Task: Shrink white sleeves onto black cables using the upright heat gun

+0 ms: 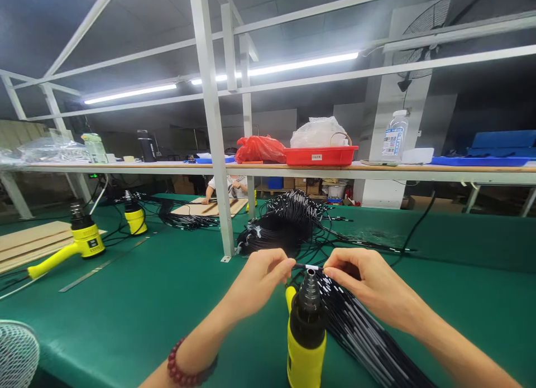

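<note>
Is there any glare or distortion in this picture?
In the head view, the ceiling tube light glares white, the white steel frame leans and bows from wide-angle distortion, and the left hand and right hand show no obvious blur.

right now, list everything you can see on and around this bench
yellow-and-black plastic heat guns: three, one upright before the hands, two farther left
black white-marked cable bundles: three, front right, centre, far left
green bench mat: one, green, under these
steel ruler: one, silver, on the mat at left
pale wooden boards: several, tan, far left
red plastic tray: one, red, on the shelf
clear plastic bottle: one, blue label, shelf right
co-worker: one, across the bench
left hand: one, red bead bracelet
right hand: one; both pinch a short black cable
</note>
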The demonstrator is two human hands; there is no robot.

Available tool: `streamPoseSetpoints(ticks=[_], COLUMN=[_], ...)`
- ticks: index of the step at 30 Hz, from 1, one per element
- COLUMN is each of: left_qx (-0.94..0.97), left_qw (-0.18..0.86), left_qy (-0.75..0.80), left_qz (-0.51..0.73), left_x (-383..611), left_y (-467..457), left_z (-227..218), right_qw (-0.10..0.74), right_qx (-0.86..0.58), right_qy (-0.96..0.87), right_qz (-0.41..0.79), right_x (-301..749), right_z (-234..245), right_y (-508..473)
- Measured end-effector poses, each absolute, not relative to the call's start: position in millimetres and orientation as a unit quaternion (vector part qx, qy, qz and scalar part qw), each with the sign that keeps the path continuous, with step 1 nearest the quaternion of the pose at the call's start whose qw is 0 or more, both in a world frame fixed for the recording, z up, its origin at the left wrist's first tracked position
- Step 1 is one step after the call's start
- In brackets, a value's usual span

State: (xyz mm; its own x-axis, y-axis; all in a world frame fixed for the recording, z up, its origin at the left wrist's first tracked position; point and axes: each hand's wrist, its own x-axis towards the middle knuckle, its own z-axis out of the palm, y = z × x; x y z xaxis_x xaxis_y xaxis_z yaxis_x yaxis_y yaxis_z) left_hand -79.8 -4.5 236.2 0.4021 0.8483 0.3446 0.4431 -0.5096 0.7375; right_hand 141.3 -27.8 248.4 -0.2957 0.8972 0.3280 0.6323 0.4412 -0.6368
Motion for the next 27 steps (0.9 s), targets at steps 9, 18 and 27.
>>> streamPoseSetpoints(ticks=[9, 18, 27], left_qx=[0.787, 0.786, 0.768], left_qw=[0.28, 0.262, 0.274], left_qy=[0.413, 0.422, 0.402], left_qz=[0.362, 0.368, 0.416], left_x=[-83.5, -77.9, -78.2], left_y=[-5.6, -5.8, -9.5], left_z=[234.4, 233.1, 233.6], right_qw=[0.315, 0.322, 0.326], right_qx=[-0.496, -0.486, -0.487], right_qy=[-0.79, -0.792, -0.779], right_qz=[0.173, 0.182, 0.221], right_x=[144.6, 145.3, 146.1], right_z=[248.7, 249.0, 247.9], right_y=[-31.2, -29.6, -27.7])
